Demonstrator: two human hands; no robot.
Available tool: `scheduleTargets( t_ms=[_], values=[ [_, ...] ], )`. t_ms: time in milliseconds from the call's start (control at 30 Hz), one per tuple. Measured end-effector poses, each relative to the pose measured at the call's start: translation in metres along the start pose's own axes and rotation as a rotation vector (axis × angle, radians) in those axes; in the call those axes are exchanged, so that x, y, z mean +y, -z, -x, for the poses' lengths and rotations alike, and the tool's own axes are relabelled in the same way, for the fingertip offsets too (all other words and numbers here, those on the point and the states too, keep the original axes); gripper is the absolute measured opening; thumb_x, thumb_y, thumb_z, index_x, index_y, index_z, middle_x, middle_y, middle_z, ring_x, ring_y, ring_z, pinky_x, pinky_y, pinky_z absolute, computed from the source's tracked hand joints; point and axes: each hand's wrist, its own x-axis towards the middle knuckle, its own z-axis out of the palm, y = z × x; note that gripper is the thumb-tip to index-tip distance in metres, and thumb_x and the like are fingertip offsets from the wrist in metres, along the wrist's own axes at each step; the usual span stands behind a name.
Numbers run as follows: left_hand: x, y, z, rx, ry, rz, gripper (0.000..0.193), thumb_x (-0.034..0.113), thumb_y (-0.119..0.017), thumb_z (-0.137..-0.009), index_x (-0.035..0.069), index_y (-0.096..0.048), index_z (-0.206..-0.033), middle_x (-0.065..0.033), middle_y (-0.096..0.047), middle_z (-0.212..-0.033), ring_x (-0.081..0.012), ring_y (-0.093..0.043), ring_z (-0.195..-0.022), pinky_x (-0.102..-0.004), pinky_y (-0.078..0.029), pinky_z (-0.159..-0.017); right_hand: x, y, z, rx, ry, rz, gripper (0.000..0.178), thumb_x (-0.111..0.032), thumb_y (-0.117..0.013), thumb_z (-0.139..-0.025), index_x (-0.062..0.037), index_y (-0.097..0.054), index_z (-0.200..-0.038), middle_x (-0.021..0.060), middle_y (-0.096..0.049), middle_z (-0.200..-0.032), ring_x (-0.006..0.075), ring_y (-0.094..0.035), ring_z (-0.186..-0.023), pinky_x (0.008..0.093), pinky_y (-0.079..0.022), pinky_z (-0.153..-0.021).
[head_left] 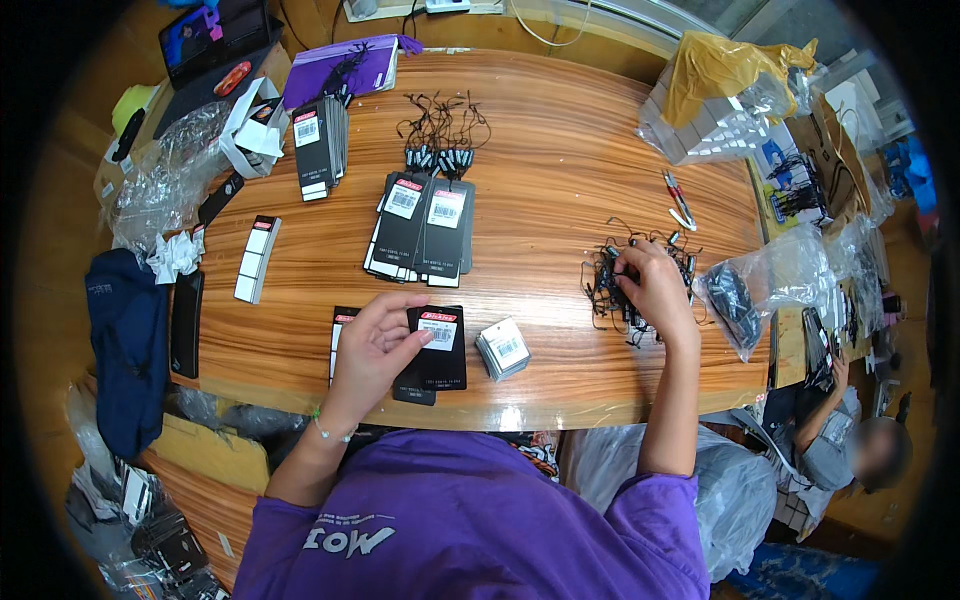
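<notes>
My left hand (375,350) is by the table's front edge, thumb and fingers apart. Its thumb tip lies over the white sticker of a black hang tag (447,365), and no grip on the tag shows. More black tags lie partly hidden beneath the tag and the hand. To the right, my right hand (655,290) reaches into a tangled heap of black tag strings (612,290), fingers pinched together on a string. Between the hands stands a small stack of white stickers (503,350). Farther back, stacked black tags (447,225) have strings (440,125) attached.
Red-handled cutters (678,195) lie beyond the string heap. At right are a clear bag of black strings (735,305) and a yellow plastic bag (735,75). More tag stacks (320,150) and a purple notebook (345,72) are back left. Another person (835,430) sits at right.
</notes>
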Motion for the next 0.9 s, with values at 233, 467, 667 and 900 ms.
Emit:
scheduleTargets(
  t_ms=[233, 467, 667, 900],
  values=[
    [0.004, -0.004, -0.003, -0.048, 0.014, 0.003, 0.032, -0.009, -0.057, -0.079, -0.002, -0.048, -0.109, -0.0093, -0.061, -0.092, -0.0111, -0.059, -0.087, -0.0204, -0.047, -0.076, 0.008, 0.012, 0.007, 0.144, -0.263, -0.631, 0.012, 0.002, -0.065, -0.071, -0.001, -0.054, -0.076, -0.0001, -0.052, -0.073, 0.0096, -0.049, -0.071, 0.0229, -0.039, -0.066],
    [0.023, -0.027, -0.02, -0.219, 0.026, -0.056, 0.025, -0.005, -0.057, -0.081, 0.0, -0.048, -0.104, -0.008, -0.059, -0.093, -0.0108, -0.059, -0.088, -0.0204, -0.048, -0.077, -0.025, 0.021, -0.005, 0.316, -0.219, -1.151, 0.011, 0.001, -0.062, -0.076, -0.0051, -0.054, -0.082, -0.0027, -0.052, -0.078, 0.0056, -0.048, -0.073, 0.0186, -0.038, -0.068],
    [0.032, -0.045, -0.028, -0.352, -0.043, -0.044, 0.023, -0.004, -0.055, -0.083, 0.0, -0.05, -0.105, -0.0069, -0.058, -0.096, -0.0101, -0.058, -0.089, -0.0218, -0.047, -0.08, -0.01, 0.027, -0.005, 0.1, -0.263, -0.844, 0.008, -0.002, -0.061, -0.078, -0.0036, -0.055, -0.083, -0.0025, -0.055, -0.071, 0.0071, -0.05, -0.064, 0.0204, -0.041, -0.062],
    [0.021, -0.058, -0.039, -0.409, -0.058, 0.023, 0.025, -0.003, -0.054, -0.084, 0.001, -0.049, -0.109, -0.0076, -0.057, -0.101, -0.013, -0.059, -0.095, -0.0248, -0.048, -0.084, -0.044, 0.018, -0.005, 0.146, -0.175, -1.461, 0.039, 0.002, -0.059, -0.078, -0.0001, -0.046, -0.115, 0.0027, -0.058, -0.076, 0.0136, -0.058, -0.074, 0.0259, -0.044, -0.074]
  ],
)
